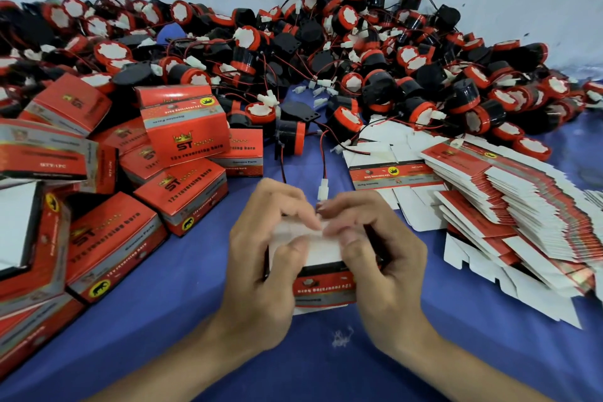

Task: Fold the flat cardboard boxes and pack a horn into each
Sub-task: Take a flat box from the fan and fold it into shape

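Note:
A small red cardboard box (323, 287) stands on the blue cloth at the centre front, its white top flaps (321, 246) folded partly inward. My left hand (261, 258) grips the box's left side, fingers curled over the flaps. On the other side my right hand (375, 248) holds the box and its fingertips press the flaps down. Whether a horn is inside the box is hidden. A black and red horn (288, 135) with red and black wires and a white plug (323, 191) lies just beyond the hands.
A big heap of black and red horns (375, 52) fills the back of the table. Several folded red boxes (182, 127) are piled at the left. A fanned stack of flat boxes (522, 206) lies at the right. A pale wall stands behind.

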`<state>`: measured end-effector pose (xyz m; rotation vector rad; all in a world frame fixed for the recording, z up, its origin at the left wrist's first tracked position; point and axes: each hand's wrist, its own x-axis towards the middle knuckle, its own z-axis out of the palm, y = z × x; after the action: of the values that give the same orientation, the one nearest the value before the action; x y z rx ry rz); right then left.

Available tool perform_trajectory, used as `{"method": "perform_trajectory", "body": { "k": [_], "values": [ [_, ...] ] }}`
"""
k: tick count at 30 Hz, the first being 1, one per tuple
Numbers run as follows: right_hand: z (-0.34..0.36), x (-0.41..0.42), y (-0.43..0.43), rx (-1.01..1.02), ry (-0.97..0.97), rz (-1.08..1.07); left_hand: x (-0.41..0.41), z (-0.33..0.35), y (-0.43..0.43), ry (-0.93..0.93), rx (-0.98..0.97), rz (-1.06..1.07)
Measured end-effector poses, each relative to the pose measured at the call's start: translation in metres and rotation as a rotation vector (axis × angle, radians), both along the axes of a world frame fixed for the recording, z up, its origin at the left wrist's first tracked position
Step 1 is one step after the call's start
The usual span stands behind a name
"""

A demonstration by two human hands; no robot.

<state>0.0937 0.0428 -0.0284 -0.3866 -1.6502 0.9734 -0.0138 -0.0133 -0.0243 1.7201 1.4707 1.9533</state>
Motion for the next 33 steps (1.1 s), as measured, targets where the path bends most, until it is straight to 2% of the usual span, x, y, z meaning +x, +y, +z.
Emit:
{"method": "perform_trajectory", "body": {
  "k": [5,18,25,29,31,33],
  "values": [
    [-0.003,0.000,0.000,0.007,0.013,-0.007,-0.001,-0.007,0.000,0.040,0.087,0.037],
    [-0.006,0.000,0.006,-0.031,0.043,0.030,0.000,-0.007,-0.002,0.087,0.055,0.109],
    [-0.009,-0.001,0.007,0.028,-0.024,-0.034,-0.004,-0.009,0.001,0.066,0.068,0.163],
    [-0.013,0.002,0.005,-0.051,-0.028,0.087,-0.011,-0.004,0.006,-0.088,0.105,0.174],
    [-0.013,0.004,0.006,-0.010,-0.038,0.129,-0.012,-0.003,0.008,-0.074,0.097,0.163],
    [-0.011,0.005,0.009,0.056,-0.074,0.155,-0.015,-0.003,0.009,0.022,0.022,0.103]
  ]
}}
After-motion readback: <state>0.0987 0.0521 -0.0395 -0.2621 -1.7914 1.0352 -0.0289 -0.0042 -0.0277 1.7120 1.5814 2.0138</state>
